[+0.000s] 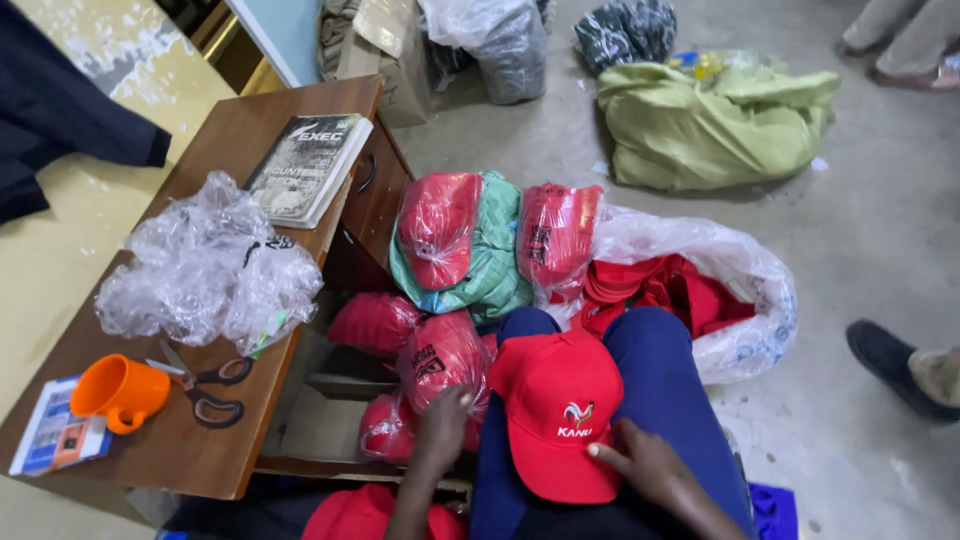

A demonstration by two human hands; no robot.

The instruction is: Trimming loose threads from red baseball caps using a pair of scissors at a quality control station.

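On the wooden table [215,150] at the left stand an orange mug [118,392], a pair of scissors [205,385], a heap of crumpled clear plastic [205,265] and a dark book [305,165]. Just right of the table edge lie red caps in plastic wrap [440,225], some upon a green cloth [495,270].

The person's left hand [442,425] rests with bent fingers on one wrapped cap [440,355] beside the left knee; its grip presses the plastic, though whether it truly clasps the bundle cannot be told.

The red cap [557,415] lies on the person's lap over blue trousers [660,370], crown up, its long axis running away from the body, the brim toward the person and the emblem facing the camera.

The right hand [650,470] lies flat and open at the brim's right edge, fingertips touching the cap without closing on it.

Further right, a white plastic bag [745,285] holds more red caps, and a dark shoe [885,360] of another person stands on the concrete floor [880,230].
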